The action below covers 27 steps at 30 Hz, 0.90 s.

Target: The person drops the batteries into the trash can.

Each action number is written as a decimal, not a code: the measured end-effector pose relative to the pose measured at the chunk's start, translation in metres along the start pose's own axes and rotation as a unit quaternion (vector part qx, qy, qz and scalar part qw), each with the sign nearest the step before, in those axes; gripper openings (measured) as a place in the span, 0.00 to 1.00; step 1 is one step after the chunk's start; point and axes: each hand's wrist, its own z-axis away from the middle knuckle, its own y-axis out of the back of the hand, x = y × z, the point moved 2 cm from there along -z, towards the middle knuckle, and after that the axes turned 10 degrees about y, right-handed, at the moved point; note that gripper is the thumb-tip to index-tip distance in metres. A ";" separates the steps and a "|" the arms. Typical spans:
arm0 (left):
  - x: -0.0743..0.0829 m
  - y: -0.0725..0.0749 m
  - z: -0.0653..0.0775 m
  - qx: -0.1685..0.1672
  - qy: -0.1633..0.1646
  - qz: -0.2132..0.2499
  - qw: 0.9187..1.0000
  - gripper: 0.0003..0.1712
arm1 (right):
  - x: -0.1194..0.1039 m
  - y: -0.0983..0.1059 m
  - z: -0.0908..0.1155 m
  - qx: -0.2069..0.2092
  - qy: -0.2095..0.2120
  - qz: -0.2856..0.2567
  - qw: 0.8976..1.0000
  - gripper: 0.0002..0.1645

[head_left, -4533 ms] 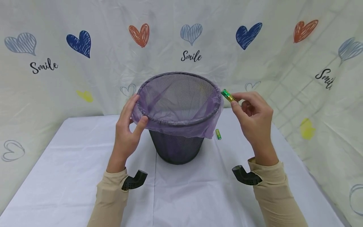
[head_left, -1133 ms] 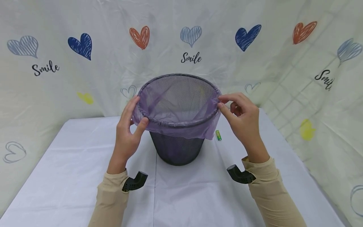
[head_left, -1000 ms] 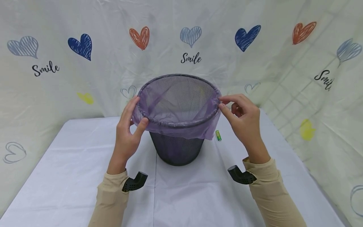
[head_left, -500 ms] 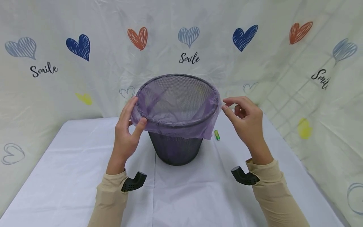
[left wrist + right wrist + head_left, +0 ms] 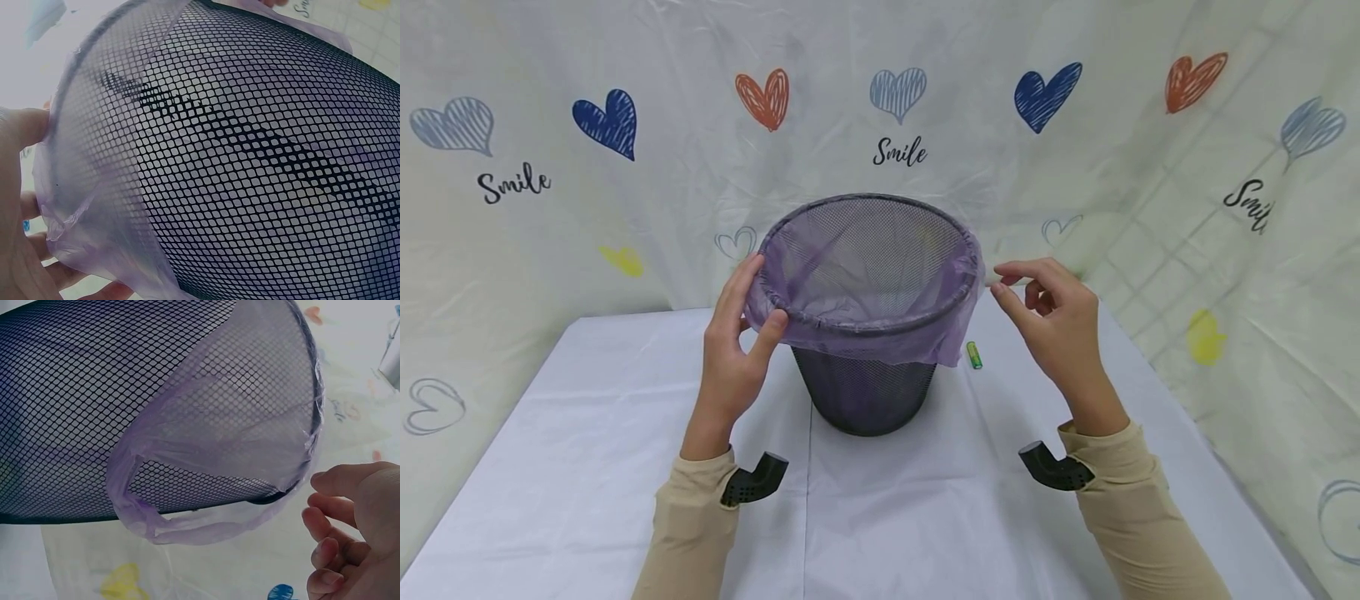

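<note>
A black mesh wastebasket stands on the table, lined with a thin purple bin bag folded over its rim. My left hand holds the rim at the left, thumb at the front and fingers along the outside; in the left wrist view the thumb lies on the bag-covered edge. Just right of the rim is my right hand, its fingers loosely bent and nothing between them. The right wrist view shows its fingertips close beside the bag's edge. A small green and yellow battery lies right of the wastebasket.
A white cloth covers the table. Behind it hangs a pale curtain printed with hearts and the word Smile. Black wrist mounts stick out from the beige sleeves.
Earlier my right hand pinched a green and gold battery beside the rim. Later it was at the rim without a visible battery, and it has since drawn slightly right. My left hand stayed put.
</note>
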 end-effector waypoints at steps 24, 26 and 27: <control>0.037 0.001 0.008 0.007 0.008 0.000 1.000 0.30 | 0.069 -0.004 0.038 -0.034 -0.032 0.074 0.996 0.15; 0.036 0.000 0.008 0.007 0.008 0.005 1.000 0.30 | 0.073 -0.004 0.043 -0.040 -0.038 0.083 0.995 0.15; 0.036 -0.001 0.009 0.006 0.008 0.006 1.000 0.30 | 0.075 -0.003 0.045 -0.041 -0.042 0.086 0.995 0.15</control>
